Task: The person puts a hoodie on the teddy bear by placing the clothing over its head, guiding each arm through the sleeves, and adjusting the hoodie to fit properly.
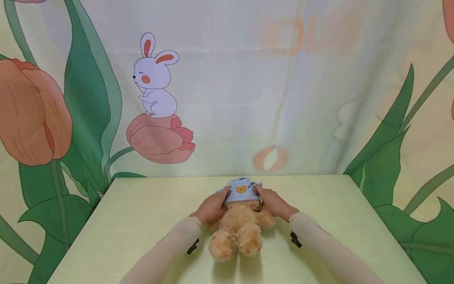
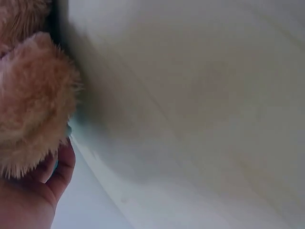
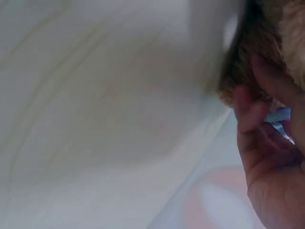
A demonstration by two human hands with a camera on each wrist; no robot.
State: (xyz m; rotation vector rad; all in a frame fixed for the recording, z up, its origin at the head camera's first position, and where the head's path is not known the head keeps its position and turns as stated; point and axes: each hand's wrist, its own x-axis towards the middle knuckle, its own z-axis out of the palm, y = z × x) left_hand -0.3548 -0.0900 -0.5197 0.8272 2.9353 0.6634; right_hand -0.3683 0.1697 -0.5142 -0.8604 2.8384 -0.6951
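A tan plush teddy bear lies on the table, its legs toward me. A small light-blue shirt with a bear-face patch covers its head end; the head itself is hidden. My left hand grips the shirt's left side, thumb on top, and my right hand grips its right side. In the left wrist view, fur of the bear partly hides the left hand. The right wrist view shows the right hand with curled fingers beside the fur and a bit of blue shirt.
The pale yellow-green table ends at a hanging cloth backdrop just beyond the shirt. Printed tulips and a rabbit decorate the cloth. Dark straps hang at the wrists, beside the bear.
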